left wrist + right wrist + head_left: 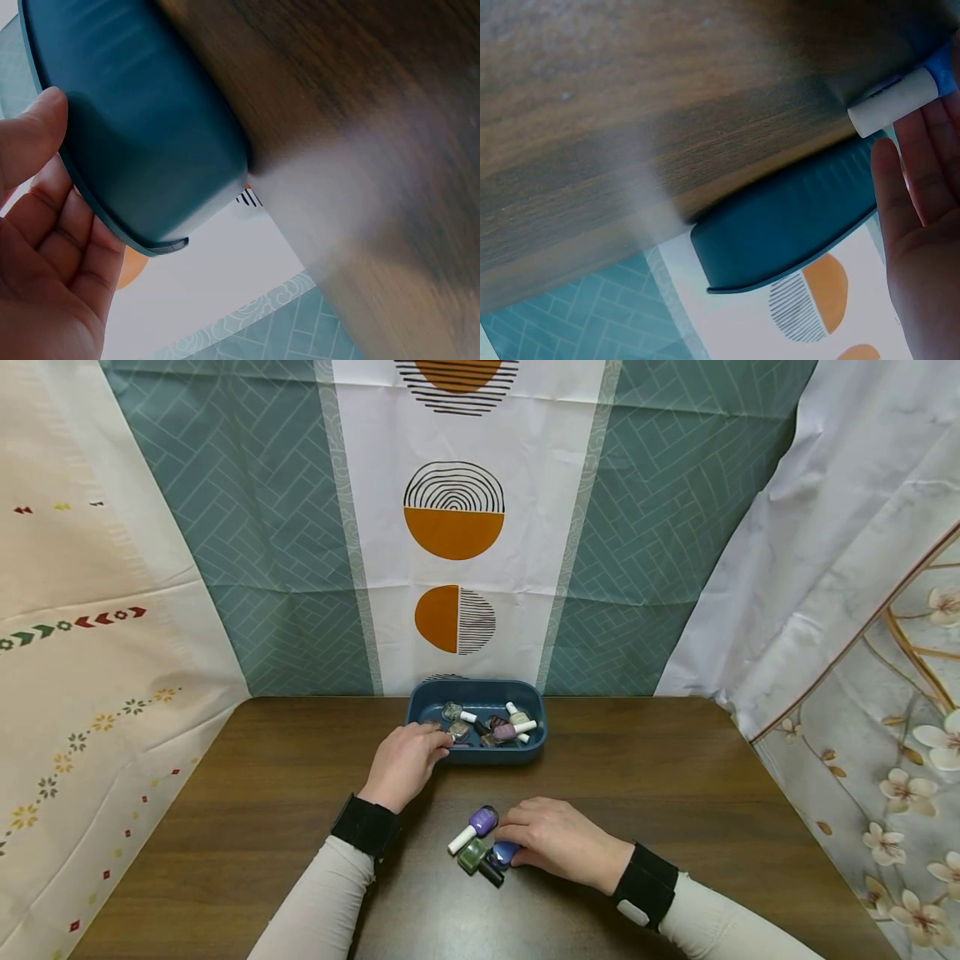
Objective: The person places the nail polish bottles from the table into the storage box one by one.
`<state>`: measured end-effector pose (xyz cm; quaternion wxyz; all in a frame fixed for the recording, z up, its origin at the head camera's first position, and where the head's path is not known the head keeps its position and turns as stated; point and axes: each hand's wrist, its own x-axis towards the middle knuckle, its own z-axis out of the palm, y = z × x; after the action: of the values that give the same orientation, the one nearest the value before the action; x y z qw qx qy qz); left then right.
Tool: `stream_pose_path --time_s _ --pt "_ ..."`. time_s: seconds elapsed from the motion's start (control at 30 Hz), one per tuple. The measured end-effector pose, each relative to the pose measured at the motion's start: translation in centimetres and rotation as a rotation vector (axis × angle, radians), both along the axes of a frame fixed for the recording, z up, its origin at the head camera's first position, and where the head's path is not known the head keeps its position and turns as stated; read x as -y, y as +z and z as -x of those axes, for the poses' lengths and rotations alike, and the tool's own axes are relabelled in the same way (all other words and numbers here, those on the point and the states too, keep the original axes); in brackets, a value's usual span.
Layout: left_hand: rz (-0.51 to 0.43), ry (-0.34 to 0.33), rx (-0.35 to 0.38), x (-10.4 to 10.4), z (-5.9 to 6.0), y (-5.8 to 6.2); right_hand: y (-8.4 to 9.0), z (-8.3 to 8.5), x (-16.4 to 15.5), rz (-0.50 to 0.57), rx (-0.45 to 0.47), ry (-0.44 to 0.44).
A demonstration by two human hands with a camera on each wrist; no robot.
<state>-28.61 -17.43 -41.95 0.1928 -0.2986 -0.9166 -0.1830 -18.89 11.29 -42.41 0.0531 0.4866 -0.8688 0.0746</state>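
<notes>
Left hand, fingers loosely spread and holding nothing, rests at the blue tray rim. Right hand lies relaxed over the blue bottle, beside purple bottle and green bottle on the table.

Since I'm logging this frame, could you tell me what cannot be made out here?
- Head view: left hand fingertips at the blue tray rim; contact unclear.
- Head view: blue bottle partly hidden under right hand.
- Wrist views: table blurred; tray contents hidden by its wall.
</notes>
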Motion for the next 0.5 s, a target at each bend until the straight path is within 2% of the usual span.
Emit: stream_pose_path --time_s 0.5 --pt "0.007 -0.002 0.001 -0.01 -0.02 0.13 0.58 -0.12 0.00 0.016 -0.016 0.007"
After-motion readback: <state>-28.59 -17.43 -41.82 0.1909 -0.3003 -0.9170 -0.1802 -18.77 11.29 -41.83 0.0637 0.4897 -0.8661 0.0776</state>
